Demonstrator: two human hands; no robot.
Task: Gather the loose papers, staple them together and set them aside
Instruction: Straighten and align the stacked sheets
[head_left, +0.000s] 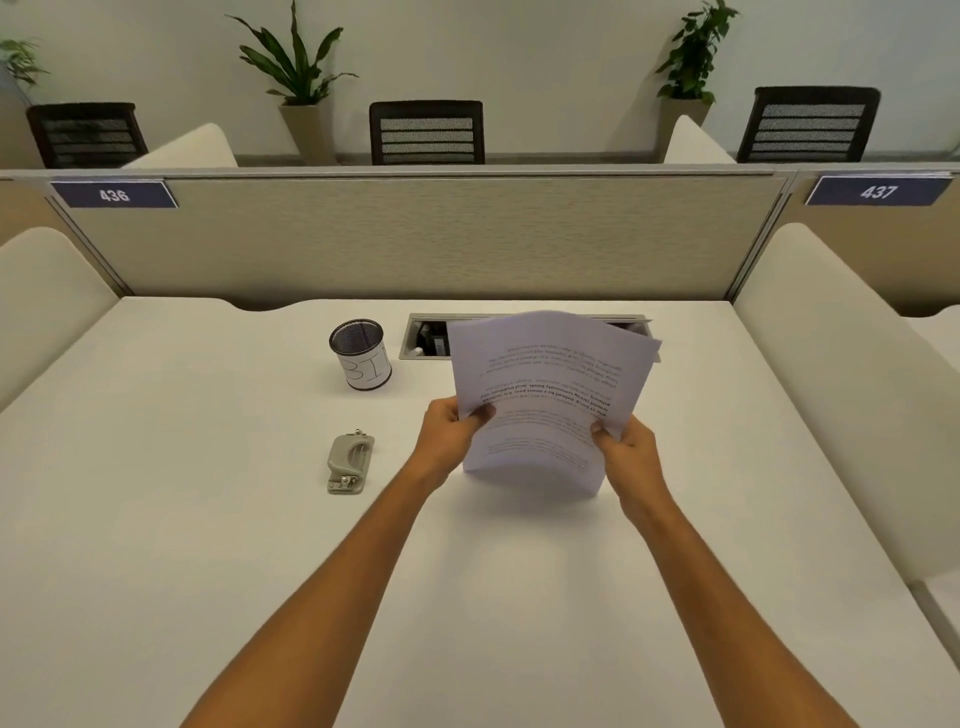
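Note:
A loose stack of white printed papers (550, 384) stands nearly upright above the middle of the white desk (208, 519), its sheets fanned unevenly at the top. My left hand (449, 434) grips the stack's left edge and my right hand (626, 449) grips its right edge. The lower edge of the papers hangs just above the desk. A grey stapler (349, 464) lies flat on the desk to the left of my left hand, untouched.
A black mesh pen cup (360, 353) with a white label stands behind the stapler. A cable tray opening (423, 338) is set into the desk's back edge, partly hidden by the papers. A beige partition (415, 234) closes the back; cream side panels flank the desk.

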